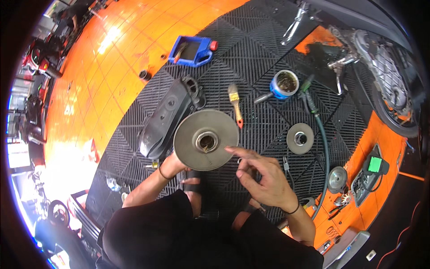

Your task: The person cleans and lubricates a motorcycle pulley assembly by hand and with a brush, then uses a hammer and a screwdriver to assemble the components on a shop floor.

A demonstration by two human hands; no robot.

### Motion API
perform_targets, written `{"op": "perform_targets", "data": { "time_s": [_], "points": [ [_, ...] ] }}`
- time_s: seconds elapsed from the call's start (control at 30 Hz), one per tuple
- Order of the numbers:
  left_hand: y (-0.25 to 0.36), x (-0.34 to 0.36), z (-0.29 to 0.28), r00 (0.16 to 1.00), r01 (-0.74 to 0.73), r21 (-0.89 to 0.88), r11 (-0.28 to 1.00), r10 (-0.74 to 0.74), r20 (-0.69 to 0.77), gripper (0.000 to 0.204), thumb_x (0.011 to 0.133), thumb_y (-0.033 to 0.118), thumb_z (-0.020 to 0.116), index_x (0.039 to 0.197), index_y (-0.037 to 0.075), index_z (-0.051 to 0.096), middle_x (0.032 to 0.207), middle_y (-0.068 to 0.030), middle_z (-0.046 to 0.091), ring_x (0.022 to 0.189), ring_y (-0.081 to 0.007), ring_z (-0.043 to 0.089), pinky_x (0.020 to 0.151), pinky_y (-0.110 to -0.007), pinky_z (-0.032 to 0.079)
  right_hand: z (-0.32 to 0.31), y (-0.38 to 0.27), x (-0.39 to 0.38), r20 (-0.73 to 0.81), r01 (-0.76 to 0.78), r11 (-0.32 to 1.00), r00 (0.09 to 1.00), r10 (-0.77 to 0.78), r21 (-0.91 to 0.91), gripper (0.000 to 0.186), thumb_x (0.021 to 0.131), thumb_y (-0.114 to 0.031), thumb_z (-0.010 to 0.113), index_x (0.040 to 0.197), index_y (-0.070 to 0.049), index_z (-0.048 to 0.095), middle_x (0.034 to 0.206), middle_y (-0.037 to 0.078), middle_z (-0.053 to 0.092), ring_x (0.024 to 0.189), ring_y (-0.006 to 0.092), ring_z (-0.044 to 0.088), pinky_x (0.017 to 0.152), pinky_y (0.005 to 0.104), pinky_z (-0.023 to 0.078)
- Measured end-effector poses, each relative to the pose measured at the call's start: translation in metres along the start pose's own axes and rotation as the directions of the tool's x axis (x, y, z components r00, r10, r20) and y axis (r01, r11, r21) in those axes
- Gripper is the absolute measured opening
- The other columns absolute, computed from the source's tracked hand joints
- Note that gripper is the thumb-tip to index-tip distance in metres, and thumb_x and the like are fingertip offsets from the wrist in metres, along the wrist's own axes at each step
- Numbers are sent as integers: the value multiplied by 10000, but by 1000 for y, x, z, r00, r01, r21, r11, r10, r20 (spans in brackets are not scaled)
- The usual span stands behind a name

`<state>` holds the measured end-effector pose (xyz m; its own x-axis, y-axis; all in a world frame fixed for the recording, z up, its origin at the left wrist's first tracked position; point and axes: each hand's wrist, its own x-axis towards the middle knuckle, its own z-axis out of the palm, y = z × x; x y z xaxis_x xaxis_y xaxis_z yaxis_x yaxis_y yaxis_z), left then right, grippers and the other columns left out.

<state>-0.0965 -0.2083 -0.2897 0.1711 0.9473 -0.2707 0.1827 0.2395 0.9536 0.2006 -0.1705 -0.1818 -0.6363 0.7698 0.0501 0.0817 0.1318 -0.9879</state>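
My left hand (174, 165) supports a grey metal pulley disc (188, 150) from below, its fingers hidden behind the rim. The disc faces up, and its central hub has a dark bore with some brownish grease in it. At the disc's right edge is my right hand (268, 184), its index finger stretched out to the rim and its thumb apart; nothing shows in its grip. Beyond the disc lies a paintbrush (234, 105) with a wooden, orange-tipped handle. A smaller metal disc (293, 142) rests on the mat to the right.
On the black mat are a dark engine cover (163, 119), a cut-open blue jug (201, 57), a grease tub (277, 92) and a green-grey hose (321, 130). A scooter's rear wheel (403, 127) stands at right, near a toothed metal disc (337, 181) and other loose parts.
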Motion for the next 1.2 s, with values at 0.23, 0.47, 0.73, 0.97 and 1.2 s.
{"op": "perform_targets", "data": {
  "time_s": [0.23,0.47,0.73,0.97,1.2],
  "points": [
    [54,14,11,864,-475,307,824,503,-14,533,786,235,822,1248,42,639,1245,-113,667,1139,-282,636,1018,-431,501,20,-7,8,13,172,963,985,-173,-207,632,866,-6,642,1480,-73,510,1111,132,729,693,279,702,629,385,583],
    [81,34,30,737,-492,716,495,674,41,354,713,263,771,1000,59,728,988,-68,724,921,-272,676,991,-468,479,44,5,5,161,-55,899,977,137,-434,790,887,-72,652,1577,15,276,734,126,654,642,245,681,567,364,547],
    [70,34,32,746,-395,763,512,664,-59,450,641,331,799,986,50,733,967,-88,713,919,-316,654,931,-462,504,27,27,8,206,-383,626,918,339,680,617,936,-40,591,1518,-3,391,758,-7,564,614,71,547,576,246,470],
    [53,39,28,767,-480,727,490,637,77,462,623,301,815,992,35,730,948,-110,704,969,-359,625,867,-445,526,26,32,24,113,26,812,992,50,-583,585,861,-92,639,1437,-71,541,756,135,667,676,295,696,615,428,553],
    [53,32,32,907,-371,709,600,397,139,586,656,223,850,1185,33,685,1199,-153,655,1138,-378,579,953,-479,517,26,60,34,194,-94,976,972,132,-197,558,856,-100,625,1397,12,543,867,207,709,745,388,706,701,489,562]
  ]
}}
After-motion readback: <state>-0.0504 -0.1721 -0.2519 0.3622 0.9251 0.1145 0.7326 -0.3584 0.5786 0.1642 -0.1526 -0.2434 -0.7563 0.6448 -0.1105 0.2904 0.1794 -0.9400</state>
